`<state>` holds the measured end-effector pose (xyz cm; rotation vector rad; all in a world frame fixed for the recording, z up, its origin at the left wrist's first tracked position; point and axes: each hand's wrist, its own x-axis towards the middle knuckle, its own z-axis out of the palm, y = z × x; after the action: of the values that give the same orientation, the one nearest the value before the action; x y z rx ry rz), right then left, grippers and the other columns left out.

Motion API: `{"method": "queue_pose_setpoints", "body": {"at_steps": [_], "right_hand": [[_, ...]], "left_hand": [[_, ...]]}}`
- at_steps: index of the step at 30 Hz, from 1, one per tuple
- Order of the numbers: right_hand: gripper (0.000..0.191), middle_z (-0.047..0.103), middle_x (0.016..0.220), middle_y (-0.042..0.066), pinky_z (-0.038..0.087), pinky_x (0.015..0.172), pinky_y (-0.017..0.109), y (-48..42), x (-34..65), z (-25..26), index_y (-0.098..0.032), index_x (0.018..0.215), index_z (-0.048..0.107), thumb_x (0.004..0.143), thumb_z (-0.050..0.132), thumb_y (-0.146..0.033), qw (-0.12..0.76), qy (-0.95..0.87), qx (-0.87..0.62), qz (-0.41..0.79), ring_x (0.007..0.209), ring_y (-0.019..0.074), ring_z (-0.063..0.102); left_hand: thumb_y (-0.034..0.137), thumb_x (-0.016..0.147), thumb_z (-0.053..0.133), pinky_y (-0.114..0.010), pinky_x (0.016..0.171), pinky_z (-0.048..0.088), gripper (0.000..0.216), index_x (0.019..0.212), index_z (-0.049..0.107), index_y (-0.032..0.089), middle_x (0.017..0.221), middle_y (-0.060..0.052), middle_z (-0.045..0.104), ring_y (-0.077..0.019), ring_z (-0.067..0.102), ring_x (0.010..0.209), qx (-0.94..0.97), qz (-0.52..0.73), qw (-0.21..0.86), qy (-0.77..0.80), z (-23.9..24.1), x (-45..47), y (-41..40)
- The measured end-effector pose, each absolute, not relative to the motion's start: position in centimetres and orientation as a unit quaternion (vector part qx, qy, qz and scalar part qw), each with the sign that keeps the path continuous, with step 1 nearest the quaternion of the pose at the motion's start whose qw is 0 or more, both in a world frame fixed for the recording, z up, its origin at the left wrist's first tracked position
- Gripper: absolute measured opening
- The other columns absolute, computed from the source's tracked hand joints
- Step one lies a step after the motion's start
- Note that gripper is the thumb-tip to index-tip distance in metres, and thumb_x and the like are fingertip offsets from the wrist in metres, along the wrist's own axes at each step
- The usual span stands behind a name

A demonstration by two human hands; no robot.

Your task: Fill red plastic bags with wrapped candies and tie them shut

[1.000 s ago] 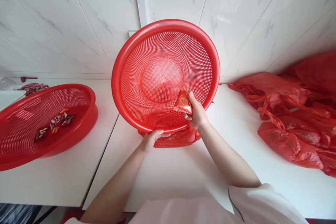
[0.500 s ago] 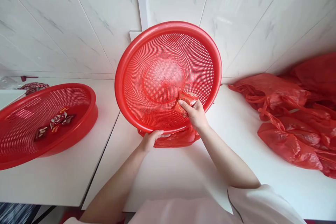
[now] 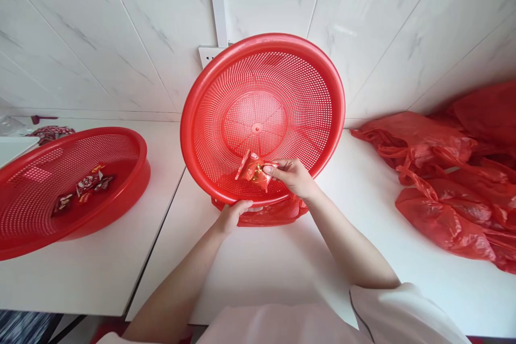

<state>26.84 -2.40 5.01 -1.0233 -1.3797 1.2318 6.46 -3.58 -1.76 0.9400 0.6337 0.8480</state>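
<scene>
A round red plastic basket (image 3: 258, 78) with perforated walls stands tilted up, its inside facing me. My left hand (image 3: 235, 216) grips its lower rim, thumb in front and the other fingers mostly hidden below. Inside the lower part of the basket, my right hand (image 3: 293, 176) pinches red and gold wrapped candies (image 3: 255, 170) between thumb and fingers; I cannot tell how many packets there are. Under the basket's near edge shows a red plastic bag (image 3: 272, 214), largely covered.
On the left table lies another red basket (image 3: 139, 145) with several wrapped candies (image 3: 85, 185) in it. Several red plastic bags (image 3: 447, 193) are heaped at the right. A tiled wall (image 3: 161, 27) with a power socket (image 3: 209, 55) rises behind. A seam divides the tables.
My right hand has moved slightly left and down inside the basket with the candies, whose gold print now faces me. The tilted basket has shifted slightly right, uncovering more of the socket.
</scene>
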Motion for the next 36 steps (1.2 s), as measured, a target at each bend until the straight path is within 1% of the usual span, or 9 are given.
{"method": "queue_pose_setpoints", "body": {"at_steps": [5,7,10,13,20,23,25,29,36], "right_hand": [[0.03,0.063,0.064,0.0,0.037,0.055,0.026,-2.8,26.7,5.0,-0.018,0.08,0.069,0.084,0.063,-0.047,0.458,-0.642,-0.52,0.327,0.055,0.0121,0.05],[0.03,0.059,0.061,-0.001,0.035,0.053,0.025,-3.0,26.5,5.1,-0.019,0.077,0.067,0.084,0.064,-0.048,0.443,-0.66,-0.529,0.298,0.054,0.0115,0.046],[0.03,0.063,0.069,0.0,0.04,0.058,0.026,-3.1,26.2,5.3,-0.019,0.08,0.068,0.081,0.068,-0.049,0.439,-0.669,-0.479,0.363,0.06,0.0128,0.052],[0.031,0.067,0.079,0.002,0.045,0.065,0.027,-3.0,26.0,5.5,-0.019,0.088,0.07,0.083,0.065,-0.049,0.45,-0.644,-0.432,0.443,0.069,0.0151,0.058],[0.034,0.067,0.076,0.002,0.048,0.065,0.026,-2.8,25.6,4.7,-0.019,0.083,0.072,0.079,0.068,-0.052,0.457,-0.563,-0.409,0.554,0.069,0.014,0.06],[0.037,0.069,0.08,0.002,0.052,0.064,0.026,-2.7,25.4,4.4,-0.02,0.091,0.071,0.082,0.063,-0.055,0.467,-0.484,-0.398,0.624,0.068,0.0133,0.063],[0.036,0.072,0.089,0.003,0.055,0.07,0.028,-2.7,25.5,4.4,-0.021,0.1,0.069,0.08,0.068,-0.05,0.469,-0.449,-0.377,0.661,0.075,0.0148,0.067],[0.044,0.073,0.097,0.005,0.055,0.083,0.031,-2.6,25.8,4.6,-0.018,0.105,0.067,0.066,0.084,-0.031,0.483,-0.461,-0.34,0.662,0.089,0.0182,0.069],[0.032,0.073,0.088,0.003,0.055,0.074,0.029,-2.6,26.5,5.3,-0.018,0.095,0.066,0.068,0.081,-0.027,0.507,-0.502,-0.37,0.595,0.078,0.0153,0.069]], "left_hand": [[0.026,0.086,0.062,-0.054,0.095,0.052,0.045,0.131,0.059,0.024,0.134,-0.009,0.059,-0.0359,0.052,0.126,0.435,0.394,0.755,0.292,-1.0,6.6,-3.9],[0.03,0.087,0.062,-0.054,0.094,0.053,0.047,0.134,0.055,0.026,0.137,-0.009,0.057,-0.0353,0.052,0.126,0.431,0.401,0.751,0.299,-0.6,6.8,-3.9],[0.033,0.088,0.062,-0.054,0.095,0.052,0.05,0.137,0.051,0.029,0.141,-0.008,0.053,-0.0346,0.05,0.128,0.429,0.404,0.752,0.295,-0.3,6.9,-4.0],[0.035,0.089,0.061,-0.054,0.096,0.051,0.048,0.136,0.052,0.03,0.141,-0.008,0.054,-0.0346,0.05,0.129,0.432,0.401,0.756,0.284,-0.4,6.9,-3.9],[0.034,0.088,0.062,-0.053,0.098,0.051,0.048,0.135,0.052,0.029,0.14,-0.007,0.054,-0.0342,0.049,0.129,0.415,0.409,0.761,0.284,-0.8,6.8,-3.7],[0.035,0.087,0.063,-0.054,0.099,0.05,0.05,0.135,0.051,0.029,0.137,-0.008,0.058,-0.0336,0.051,0.128,0.405,0.41,0.765,0.287,-0.6,6.8,-3.6],[0.034,0.087,0.063,-0.055,0.099,0.049,0.051,0.136,0.05,0.029,0.134,-0.008,0.06,-0.033,0.053,0.126,0.405,0.418,0.761,0.287,-0.4,6.7,-3.5],[0.032,0.086,0.065,-0.055,0.096,0.051,0.049,0.133,0.053,0.026,0.131,-0.009,0.062,-0.0329,0.057,0.121,0.407,0.448,0.74,0.295,0.0,6.2,-3.0],[0.033,0.082,0.069,-0.057,0.093,0.052,0.042,0.122,0.062,0.023,0.126,-0.01,0.064,-0.0348,0.061,0.115,0.387,0.485,0.714,0.325,0.0,4.7,-1.5]]}}
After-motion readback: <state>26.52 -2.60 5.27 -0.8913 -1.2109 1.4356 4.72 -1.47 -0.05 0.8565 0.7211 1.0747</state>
